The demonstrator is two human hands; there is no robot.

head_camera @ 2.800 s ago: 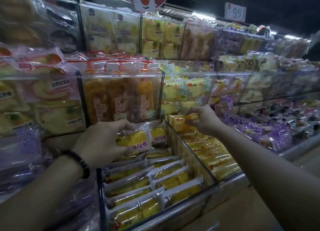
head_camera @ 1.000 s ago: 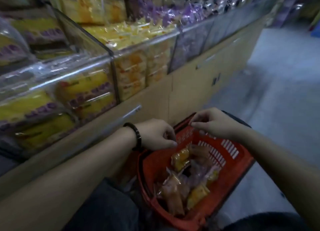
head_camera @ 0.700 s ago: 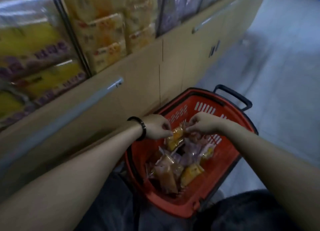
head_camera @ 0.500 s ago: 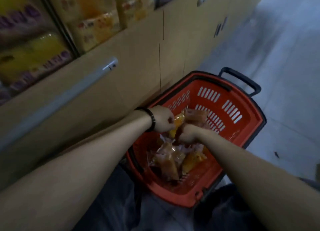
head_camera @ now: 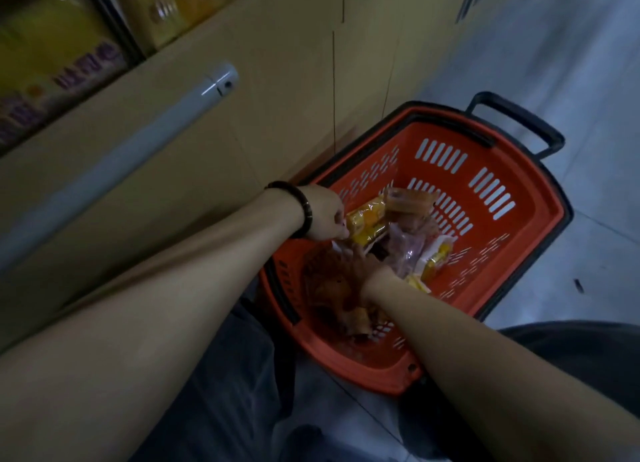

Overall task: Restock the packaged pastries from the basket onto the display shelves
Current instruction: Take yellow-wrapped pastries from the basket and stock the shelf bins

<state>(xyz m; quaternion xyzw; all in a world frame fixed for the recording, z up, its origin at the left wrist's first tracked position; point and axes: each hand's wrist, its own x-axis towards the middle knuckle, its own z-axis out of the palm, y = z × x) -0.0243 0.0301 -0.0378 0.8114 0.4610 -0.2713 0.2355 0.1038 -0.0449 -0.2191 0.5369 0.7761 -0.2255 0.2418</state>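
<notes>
dim light — beige cabinet front (head_camera: 277, 81) with silver rail (head_camera: 138, 143); pale grey tiled floor (head_camera: 571, 46) on right

The grey floor (head_camera: 571, 56) holds a red basket (head_camera: 526, 226), at 3 o'clock from the middle. A black handle (head_camera: 516, 122) sticks out at the basket's 1 o'clock. Inside are packs in a heap: a yellow pack (head_camera: 367, 224) at 10 o'clock, a brown pack (head_camera: 407, 202) at 12, a purple pack (head_camera: 408, 254) in the middle. A tan cabinet (head_camera: 242, 132) stands just beside the basket, at its 10 o'clock.
</notes>
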